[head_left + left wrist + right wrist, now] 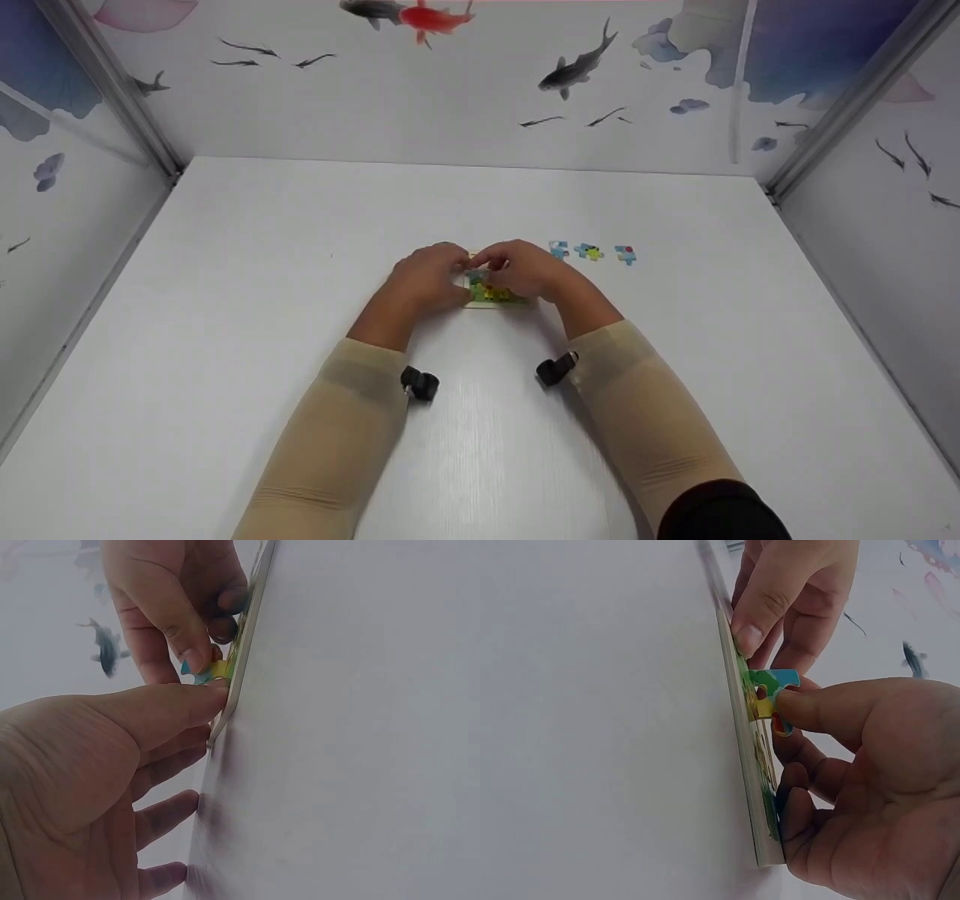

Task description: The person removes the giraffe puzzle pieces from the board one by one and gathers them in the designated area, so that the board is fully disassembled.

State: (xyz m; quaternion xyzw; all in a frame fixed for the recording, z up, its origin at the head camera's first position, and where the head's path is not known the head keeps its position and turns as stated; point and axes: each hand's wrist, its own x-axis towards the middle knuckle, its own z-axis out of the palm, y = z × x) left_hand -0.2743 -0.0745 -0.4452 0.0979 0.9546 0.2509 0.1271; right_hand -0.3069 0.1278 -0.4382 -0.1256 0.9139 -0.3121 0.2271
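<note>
A small jigsaw puzzle board [495, 306] with a pale rim lies on the white table, part of its green and yellow picture showing between the hands. My left hand [429, 281] holds the board's left end, thumb at the near corner and fingers around the far side. Some of its other fingertips touch the table in the left wrist view. My right hand [531, 271] reaches over the board from the right and pinches a jigsaw piece [771, 679] between thumb and index finger. Blue, green and yellow, that piece stands tilted up at the board's surface. The hands hide much of the board.
Beyond the right hand lie three loose pieces: one blue and white [558, 247], one blue with yellow-green [589, 252], and one blue with a red spot [625, 254]. Walls printed with fish [576, 71] enclose the table [300, 217] at the back and sides.
</note>
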